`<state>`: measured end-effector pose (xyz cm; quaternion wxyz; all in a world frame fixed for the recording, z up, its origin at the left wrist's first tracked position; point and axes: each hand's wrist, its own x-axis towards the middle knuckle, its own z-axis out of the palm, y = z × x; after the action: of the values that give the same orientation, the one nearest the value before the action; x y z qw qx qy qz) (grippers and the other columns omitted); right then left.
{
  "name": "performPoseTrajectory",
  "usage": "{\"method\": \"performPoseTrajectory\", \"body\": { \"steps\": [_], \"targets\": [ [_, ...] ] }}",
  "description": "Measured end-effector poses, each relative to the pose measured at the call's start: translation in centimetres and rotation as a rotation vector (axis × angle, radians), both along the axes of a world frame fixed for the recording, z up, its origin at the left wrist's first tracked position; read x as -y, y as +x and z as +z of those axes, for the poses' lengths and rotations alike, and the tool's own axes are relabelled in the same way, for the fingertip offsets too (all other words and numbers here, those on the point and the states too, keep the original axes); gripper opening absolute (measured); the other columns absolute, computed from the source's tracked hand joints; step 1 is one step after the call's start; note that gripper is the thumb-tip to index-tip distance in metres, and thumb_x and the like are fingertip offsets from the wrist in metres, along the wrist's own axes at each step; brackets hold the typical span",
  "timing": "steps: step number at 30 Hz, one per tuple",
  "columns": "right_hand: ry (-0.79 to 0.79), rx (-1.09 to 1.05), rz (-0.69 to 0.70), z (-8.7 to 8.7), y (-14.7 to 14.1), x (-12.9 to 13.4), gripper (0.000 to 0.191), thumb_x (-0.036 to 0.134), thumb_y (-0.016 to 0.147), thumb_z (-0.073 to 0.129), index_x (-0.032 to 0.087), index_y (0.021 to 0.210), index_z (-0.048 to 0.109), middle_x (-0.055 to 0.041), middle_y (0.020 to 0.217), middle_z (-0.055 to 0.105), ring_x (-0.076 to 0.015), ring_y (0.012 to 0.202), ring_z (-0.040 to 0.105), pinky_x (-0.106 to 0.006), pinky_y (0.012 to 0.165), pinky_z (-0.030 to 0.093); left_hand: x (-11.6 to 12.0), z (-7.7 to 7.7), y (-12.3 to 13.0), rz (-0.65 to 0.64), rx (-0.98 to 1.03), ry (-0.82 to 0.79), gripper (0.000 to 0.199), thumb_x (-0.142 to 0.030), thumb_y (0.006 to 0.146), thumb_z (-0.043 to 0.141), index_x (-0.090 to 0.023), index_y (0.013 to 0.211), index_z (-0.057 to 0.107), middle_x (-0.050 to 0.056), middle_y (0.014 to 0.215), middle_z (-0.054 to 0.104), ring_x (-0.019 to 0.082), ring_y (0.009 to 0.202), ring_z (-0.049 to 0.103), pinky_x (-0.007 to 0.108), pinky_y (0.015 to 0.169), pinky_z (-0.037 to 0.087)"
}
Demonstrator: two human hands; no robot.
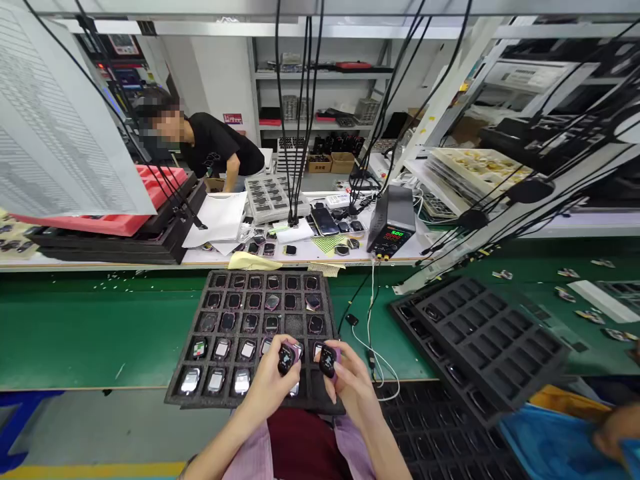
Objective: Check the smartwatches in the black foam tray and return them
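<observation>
My left hand (273,381) is closed round a smartwatch body (287,360), dark-faced with a pale figure lit on its screen. In my right hand (353,383) is a second smartwatch body (328,361), also with a lit figure and a purplish case edge. Both are held up over the near part of a black foam tray (173,393). Square pockets in that tray hold rows of similar watch bodies; the far rows look dark, while several in the near rows show white screens. My hands and wrists hide some of the near pockets.
A power supply (393,223) with lit digits stands on the shelf ahead, near hanging black cables (305,120). A white cable (395,380) lies right of the tray. More foam trays (480,333) are stacked at right, beside a blue sleeve (555,440). A person (215,143) leans beyond the bench.
</observation>
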<state>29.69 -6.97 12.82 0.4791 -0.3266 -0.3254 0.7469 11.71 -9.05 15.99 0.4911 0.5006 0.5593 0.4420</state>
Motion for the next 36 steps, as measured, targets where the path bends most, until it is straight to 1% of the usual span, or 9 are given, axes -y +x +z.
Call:
{"method": "performPoseTrajectory", "body": {
  "steps": [5, 9, 12, 14, 17, 20, 24, 29, 36],
  "targets": [
    [0.016, -0.011, 0.010, 0.7, 0.0, 0.1, 0.034, 0.032, 0.077, 0.072, 0.022, 0.108, 0.063, -0.0067, 0.088, 0.069, -0.0090, 0.040, 0.052, -0.021, 0.036, 0.040, 0.0, 0.3, -0.3, 0.027, 0.001, -0.002, 0.027, -0.018, 0.080, 0.055, -0.019, 0.107, 0.051, 0.002, 0.092, 0.060, 0.018, 0.089, 0.057, 0.028, 0.080, 0.044],
    [0.003, -0.011, 0.045, 0.9, -0.1, 0.0, 0.035, 0.030, 0.077, 0.072, 0.020, 0.110, 0.063, -0.0072, 0.088, 0.070, -0.0100, 0.042, 0.054, -0.022, 0.038, 0.043, 0.0, 0.2, -0.5, 0.031, -0.021, -0.010, 0.025, -0.018, 0.079, 0.057, -0.019, 0.104, 0.053, 0.001, 0.089, 0.059, 0.016, 0.079, 0.057, 0.027, 0.074, 0.045],
    [-0.017, 0.017, 0.102, 1.1, -0.1, 0.1, 0.042, 0.031, 0.079, 0.070, 0.020, 0.119, 0.060, -0.0089, 0.092, 0.070, -0.0130, 0.049, 0.059, -0.024, 0.042, 0.048, 0.1, -0.1, -0.7, -0.024, 0.105, -0.101, 0.034, -0.025, 0.080, 0.060, -0.019, 0.111, 0.048, 0.001, 0.089, 0.056, 0.011, 0.066, 0.055, 0.024, 0.061, 0.045],
    [-0.019, 0.040, 0.147, 1.4, 0.0, 0.2, 0.043, 0.031, 0.081, 0.067, 0.020, 0.122, 0.058, -0.0105, 0.098, 0.070, -0.0152, 0.054, 0.062, -0.026, 0.045, 0.050, 0.2, -0.2, -0.8, -0.062, 0.253, -0.143, 0.040, -0.026, 0.080, 0.061, -0.020, 0.116, 0.044, 0.001, 0.090, 0.055, 0.012, 0.067, 0.058, 0.023, 0.057, 0.046],
    [0.010, 0.086, 0.165, 1.8, -0.1, 0.5, 0.041, 0.027, 0.081, 0.066, 0.021, 0.121, 0.059, -0.0117, 0.110, 0.066, -0.0155, 0.060, 0.064, -0.026, 0.046, 0.050, 0.4, -0.3, -1.0, -0.092, 0.426, -0.141, 0.041, -0.025, 0.080, 0.061, -0.019, 0.116, 0.044, 0.004, 0.094, 0.058, 0.017, 0.081, 0.064, 0.026, 0.064, 0.052],
    [0.028, 0.128, 0.129, 2.1, -0.3, 0.8, 0.042, 0.023, 0.081, 0.065, 0.023, 0.123, 0.058, -0.0105, 0.115, 0.065, -0.0139, 0.060, 0.063, -0.024, 0.045, 0.049, 0.7, -0.1, -1.4, -0.108, 0.498, -0.167, 0.038, -0.024, 0.082, 0.057, -0.018, 0.118, 0.044, 0.007, 0.099, 0.063, 0.019, 0.088, 0.065, 0.030, 0.071, 0.054],
    [0.039, 0.158, 0.097, 2.2, -0.5, 1.1, 0.048, 0.022, 0.083, 0.064, 0.024, 0.130, 0.052, -0.0101, 0.112, 0.067, -0.0140, 0.059, 0.063, -0.024, 0.046, 0.049, 0.9, 0.4, -1.7, -0.121, 0.530, -0.233, 0.042, -0.024, 0.083, 0.056, -0.019, 0.122, 0.043, 0.007, 0.100, 0.064, 0.019, 0.089, 0.065, 0.032, 0.073, 0.054],
    [0.067, 0.177, 0.100, 2.2, -0.3, 1.3, 0.046, 0.022, 0.082, 0.066, 0.024, 0.127, 0.055, -0.0102, 0.114, 0.067, -0.0146, 0.057, 0.063, -0.025, 0.045, 0.049, 0.9, 0.9, -1.6, -0.126, 0.526, -0.275, 0.040, -0.026, 0.081, 0.057, -0.019, 0.119, 0.047, 0.006, 0.097, 0.065, 0.019, 0.090, 0.064, 0.031, 0.072, 0.054],
    [0.064, 0.179, 0.102, 1.9, 0.0, 1.3, 0.049, 0.023, 0.082, 0.064, 0.023, 0.130, 0.052, -0.0111, 0.111, 0.069, -0.0151, 0.056, 0.064, -0.026, 0.045, 0.049, 0.9, 0.8, -1.5, -0.153, 0.520, -0.270, 0.037, -0.027, 0.083, 0.055, -0.019, 0.118, 0.046, 0.007, 0.095, 0.066, 0.021, 0.089, 0.066, 0.032, 0.071, 0.054]
  ]
}}
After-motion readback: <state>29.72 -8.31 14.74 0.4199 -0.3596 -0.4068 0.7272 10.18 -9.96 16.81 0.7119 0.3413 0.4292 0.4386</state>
